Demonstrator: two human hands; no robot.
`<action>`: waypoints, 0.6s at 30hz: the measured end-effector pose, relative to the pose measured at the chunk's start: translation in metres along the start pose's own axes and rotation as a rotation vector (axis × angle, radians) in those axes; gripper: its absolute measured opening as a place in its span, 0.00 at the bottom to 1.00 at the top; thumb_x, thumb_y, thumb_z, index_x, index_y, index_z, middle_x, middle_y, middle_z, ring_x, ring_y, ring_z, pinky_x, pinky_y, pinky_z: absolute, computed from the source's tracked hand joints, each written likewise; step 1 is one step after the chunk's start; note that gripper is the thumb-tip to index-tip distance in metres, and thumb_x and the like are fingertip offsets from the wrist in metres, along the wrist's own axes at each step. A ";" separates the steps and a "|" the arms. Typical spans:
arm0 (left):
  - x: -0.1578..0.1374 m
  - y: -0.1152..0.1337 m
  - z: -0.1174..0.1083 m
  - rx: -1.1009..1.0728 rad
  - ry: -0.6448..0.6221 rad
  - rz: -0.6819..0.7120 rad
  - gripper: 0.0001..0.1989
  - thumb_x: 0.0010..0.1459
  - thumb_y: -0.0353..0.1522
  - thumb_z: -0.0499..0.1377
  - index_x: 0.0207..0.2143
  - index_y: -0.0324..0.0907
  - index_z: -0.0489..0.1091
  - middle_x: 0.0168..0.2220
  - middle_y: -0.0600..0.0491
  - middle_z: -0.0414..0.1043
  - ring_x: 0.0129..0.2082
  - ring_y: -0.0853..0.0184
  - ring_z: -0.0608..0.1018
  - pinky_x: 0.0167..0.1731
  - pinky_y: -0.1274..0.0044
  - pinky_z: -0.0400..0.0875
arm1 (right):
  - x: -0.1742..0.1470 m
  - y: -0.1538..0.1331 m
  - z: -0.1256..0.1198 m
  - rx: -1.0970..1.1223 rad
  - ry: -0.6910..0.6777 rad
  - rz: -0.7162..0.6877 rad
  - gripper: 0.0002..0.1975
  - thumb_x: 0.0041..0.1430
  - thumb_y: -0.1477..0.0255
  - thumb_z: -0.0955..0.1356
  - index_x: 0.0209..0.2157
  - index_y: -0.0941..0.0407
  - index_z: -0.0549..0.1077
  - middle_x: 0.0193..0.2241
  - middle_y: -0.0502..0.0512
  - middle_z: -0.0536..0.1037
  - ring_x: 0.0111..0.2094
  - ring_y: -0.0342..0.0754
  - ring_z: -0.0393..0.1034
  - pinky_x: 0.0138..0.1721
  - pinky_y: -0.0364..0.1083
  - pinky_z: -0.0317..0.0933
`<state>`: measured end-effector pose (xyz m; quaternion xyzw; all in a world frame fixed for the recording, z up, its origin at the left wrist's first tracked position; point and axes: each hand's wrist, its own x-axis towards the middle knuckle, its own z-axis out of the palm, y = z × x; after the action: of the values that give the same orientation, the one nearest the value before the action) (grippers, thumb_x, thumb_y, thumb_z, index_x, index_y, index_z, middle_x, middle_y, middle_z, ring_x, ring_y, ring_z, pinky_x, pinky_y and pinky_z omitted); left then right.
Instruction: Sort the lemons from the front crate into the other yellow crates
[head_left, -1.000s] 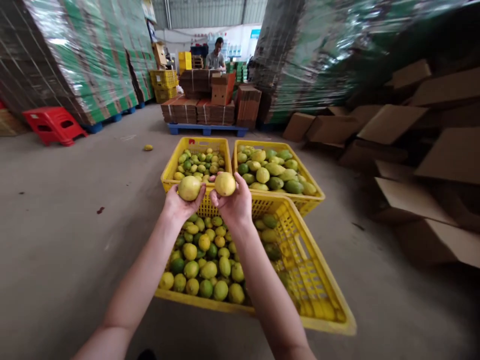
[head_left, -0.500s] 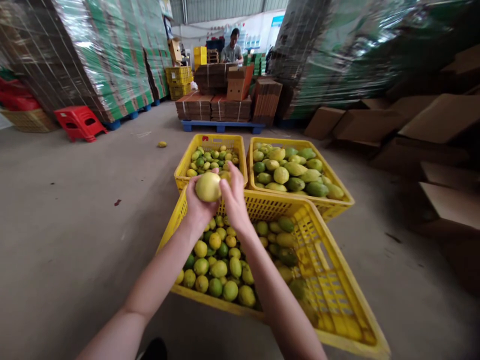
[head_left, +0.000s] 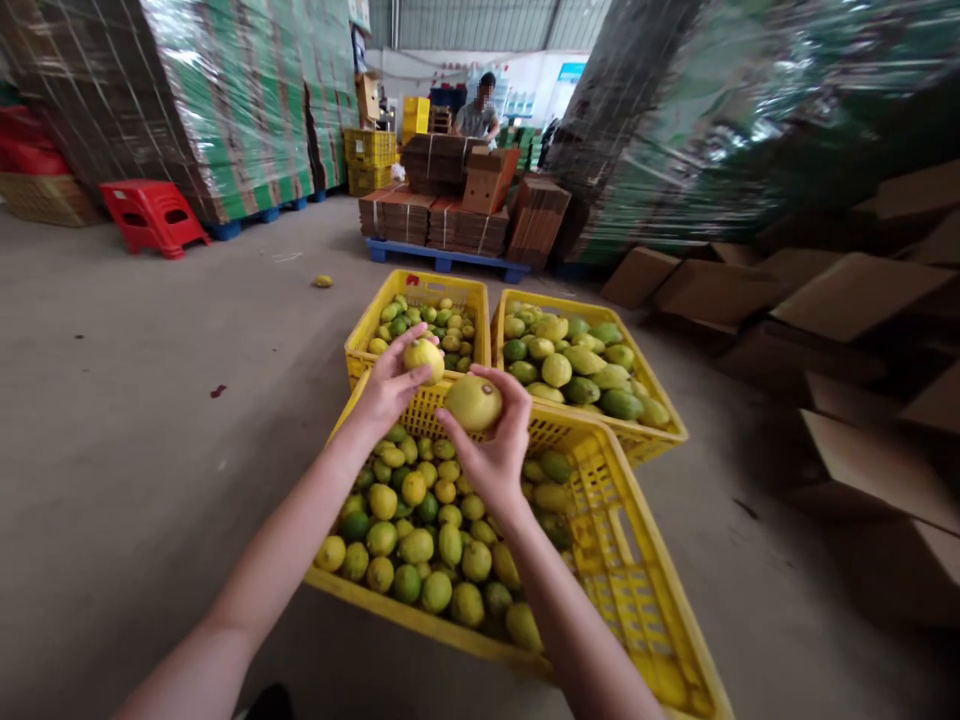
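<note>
My left hand is closed round a small yellow lemon, held above the back edge of the front yellow crate. Just to its right, my right hand grips a larger yellow-green lemon between thumb and fingers, its stem end showing. Beneath both hands, the front crate holds many green and yellow lemons, heaped on its left side. My right forearm hides part of its contents. The two held lemons are apart from each other.
Behind stand a left yellow crate of small lemons and a right yellow crate of larger ones. Flattened cartons lie on a blue pallet. A red stool, loose cardboard boxes and a person are farther off.
My hands, close together before, have moved apart. The larger lemon, earlier at my left hand, is now in my right; a smaller lemon now shows in my left. The view has shifted slightly.
</note>
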<state>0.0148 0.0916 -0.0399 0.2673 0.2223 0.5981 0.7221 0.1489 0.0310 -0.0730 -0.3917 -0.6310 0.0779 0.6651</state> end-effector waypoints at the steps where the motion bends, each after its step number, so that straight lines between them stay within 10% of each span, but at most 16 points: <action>1: -0.003 0.007 -0.001 0.070 -0.057 0.020 0.24 0.43 0.14 0.64 0.42 0.42 0.77 0.43 0.50 0.80 0.45 0.63 0.81 0.41 0.80 0.75 | 0.006 0.001 -0.009 -0.027 0.023 -0.029 0.30 0.54 0.69 0.74 0.57 0.49 0.62 0.53 0.58 0.72 0.54 0.55 0.70 0.58 0.59 0.64; 9: -0.029 0.034 0.007 0.087 -0.188 -0.116 0.21 0.41 0.10 0.64 0.36 0.37 0.79 0.46 0.43 0.79 0.53 0.55 0.78 0.46 0.76 0.76 | 0.027 -0.010 -0.039 -0.065 -0.064 -0.176 0.32 0.50 0.71 0.75 0.54 0.47 0.61 0.53 0.57 0.70 0.57 0.59 0.67 0.60 0.64 0.61; 18: -0.014 0.004 0.010 -0.070 -0.121 -0.278 0.24 0.66 0.38 0.57 0.63 0.42 0.64 0.47 0.42 0.78 0.41 0.60 0.83 0.38 0.76 0.80 | 0.022 -0.017 -0.013 1.020 0.082 0.865 0.18 0.60 0.55 0.65 0.44 0.52 0.68 0.39 0.55 0.77 0.34 0.45 0.74 0.28 0.42 0.70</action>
<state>0.0155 0.0767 -0.0297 0.2443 0.1922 0.4824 0.8189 0.1585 0.0269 -0.0442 -0.2485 -0.2758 0.6111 0.6991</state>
